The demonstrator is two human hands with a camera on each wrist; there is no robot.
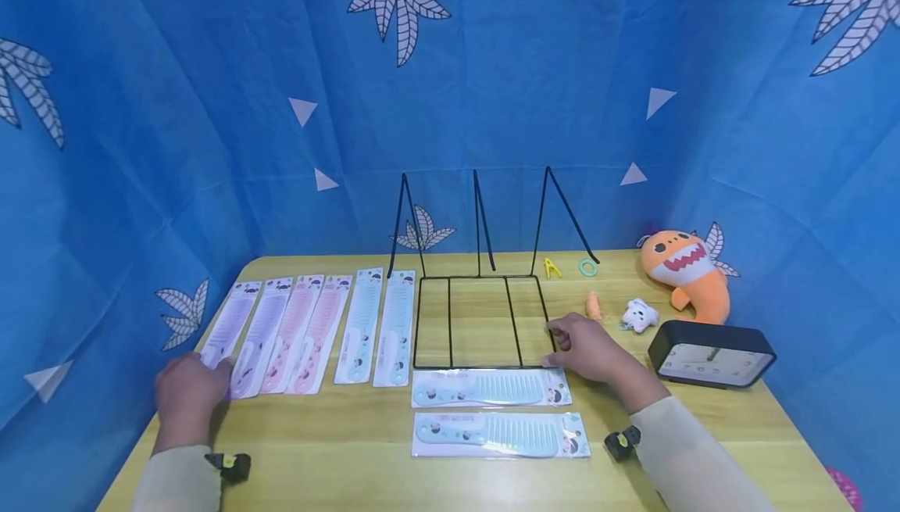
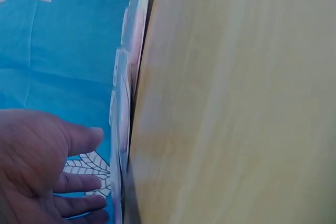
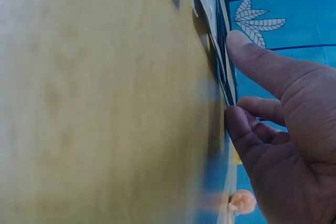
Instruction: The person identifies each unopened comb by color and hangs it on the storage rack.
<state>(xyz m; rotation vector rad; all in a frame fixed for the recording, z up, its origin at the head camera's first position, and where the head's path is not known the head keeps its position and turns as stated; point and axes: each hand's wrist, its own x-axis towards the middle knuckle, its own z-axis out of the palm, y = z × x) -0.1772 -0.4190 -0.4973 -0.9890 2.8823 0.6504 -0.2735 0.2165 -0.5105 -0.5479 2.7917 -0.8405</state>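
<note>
At the left, two purple combs in clear packages (image 1: 226,323) lie tilted on the table. My left hand (image 1: 188,393) rests at the near end of the leftmost one. In the left wrist view the thumb and fingers of this left hand (image 2: 37,169) are stretched out beside the package edges (image 2: 123,108). A black wire rack (image 1: 450,324) with upright prongs stands mid-table. My right hand (image 1: 591,349) holds its near right corner, thumb and bent fingers at the wire. The right wrist view shows the right hand (image 3: 283,114) with fingertips at a thin edge; the exact contact is unclear.
Pink packaged combs (image 1: 319,336) and blue ones (image 1: 397,328) lie left of the rack; two more blue combs (image 1: 501,435) lie crosswise before it. A black clock (image 1: 712,354), an orange shark plush (image 1: 692,273) and small toys (image 1: 638,315) are at the right.
</note>
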